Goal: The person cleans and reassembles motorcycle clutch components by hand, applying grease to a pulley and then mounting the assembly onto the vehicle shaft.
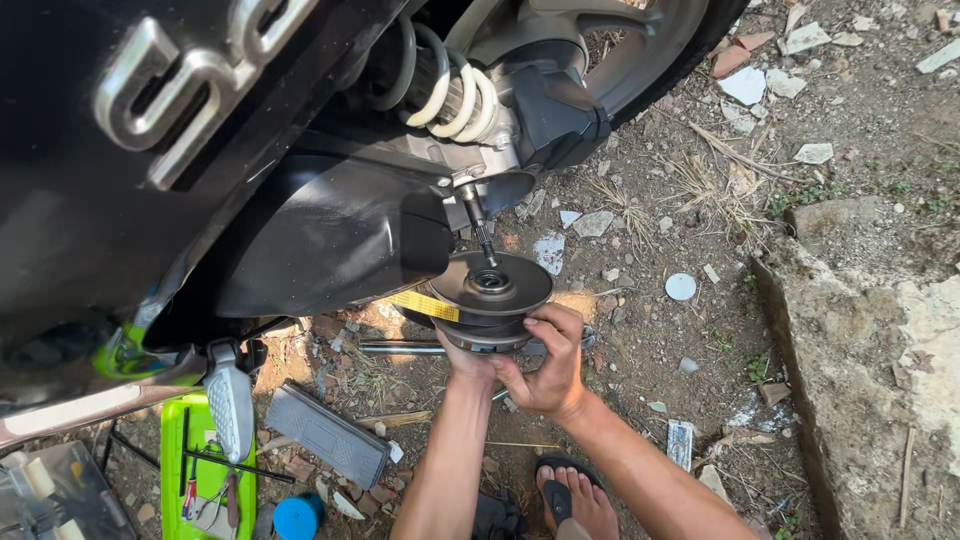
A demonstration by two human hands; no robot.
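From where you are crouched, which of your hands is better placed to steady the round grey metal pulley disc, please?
Probably the right hand: its fingers already curl over the near rim of the round grey metal pulley disc. The left hand sits underneath, mostly hidden, bearing the weight.

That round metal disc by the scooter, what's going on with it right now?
A person crouches beside a black scooter on rubble-strewn ground, gripping a round metal pulley assembly with both bare hands. The right hand curls over its lower edge, and the left hand supports it from below, mostly hidden. The disc sits just below the rear shock spring. A green tool tray lies at lower left.
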